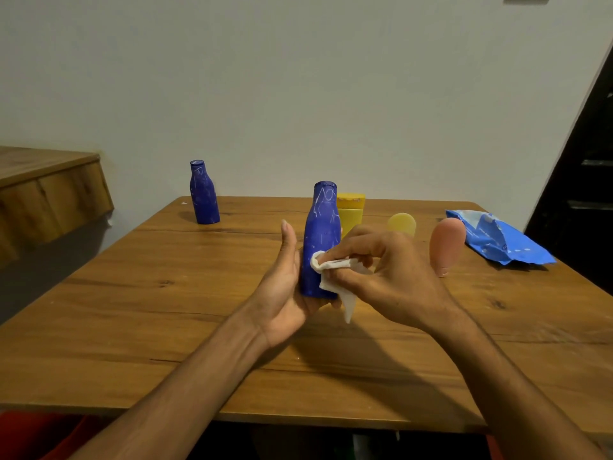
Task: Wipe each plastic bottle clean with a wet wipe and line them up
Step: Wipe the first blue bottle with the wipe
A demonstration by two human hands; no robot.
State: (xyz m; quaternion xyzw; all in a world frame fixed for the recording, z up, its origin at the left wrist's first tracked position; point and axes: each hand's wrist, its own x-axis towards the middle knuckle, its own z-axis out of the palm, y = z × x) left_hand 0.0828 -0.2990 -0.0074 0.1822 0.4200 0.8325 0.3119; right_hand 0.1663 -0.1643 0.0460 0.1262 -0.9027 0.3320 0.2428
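Matt blue plastic bottle (pixel 321 234) scuffed with pale scratches above the fingers, soft crumpled white wet wipe (pixel 331 272) pinched between fingertips, grained satin wooden table (pixel 199 293) beneath, glossy crinkled blue plastic wipes pack (pixel 497 239) beyond the right fingers

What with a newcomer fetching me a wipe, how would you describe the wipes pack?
On the wooden table, go to the far right edge. Right of the pink bottle lies the wipes pack. Unlike that smooth upright bottle, it's a flat, crinkled blue pouch.
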